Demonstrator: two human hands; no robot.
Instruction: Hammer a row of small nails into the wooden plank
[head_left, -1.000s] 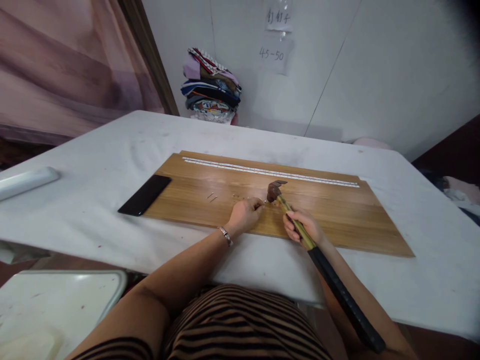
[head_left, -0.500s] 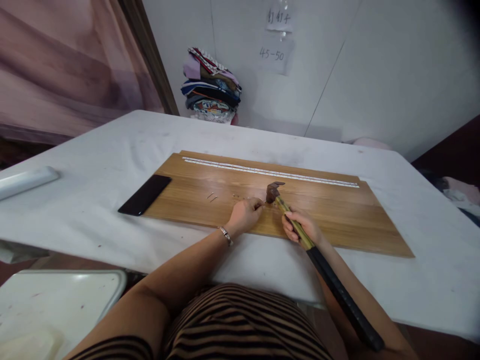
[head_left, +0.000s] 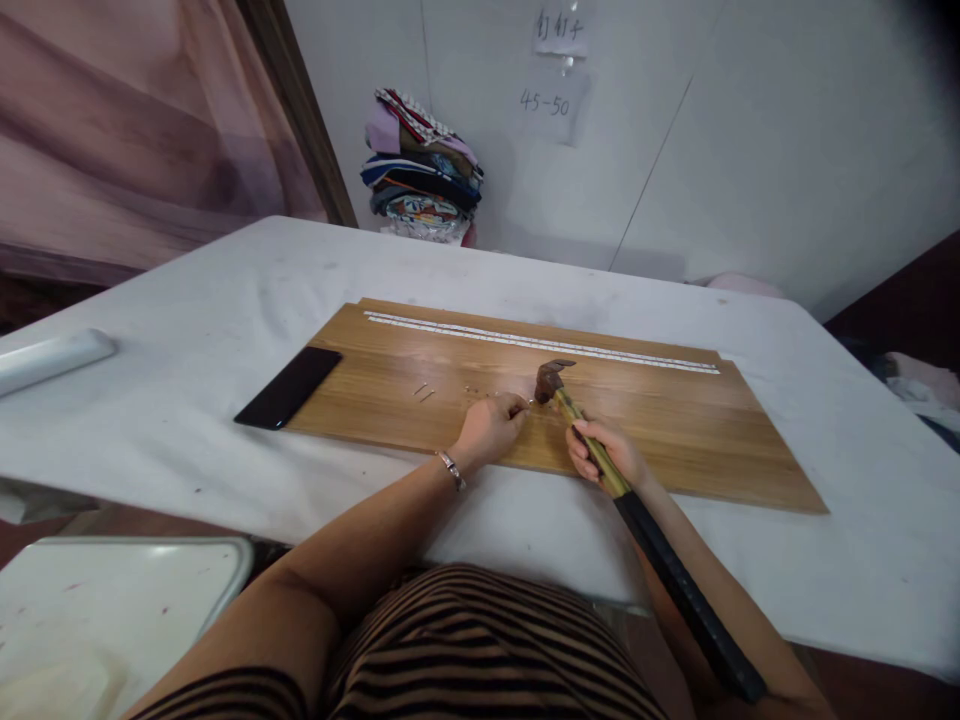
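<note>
My right hand (head_left: 609, 455) grips the hammer (head_left: 600, 460) high on its yellow shaft, head just above the wooden board (head_left: 675, 430). My left hand (head_left: 489, 428) pinches a nail (head_left: 529, 403), barely visible, on the board beside the hammer head. Farther off, loose nails (head_left: 424, 392) and a black phone (head_left: 289, 388) lie to the left.

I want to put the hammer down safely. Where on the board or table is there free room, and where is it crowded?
Free: the board's right part, right of the right hand and below the white strip; also the table left of the phone. Crowded: between the left hand and the hammer head, and around the loose nails.
</note>
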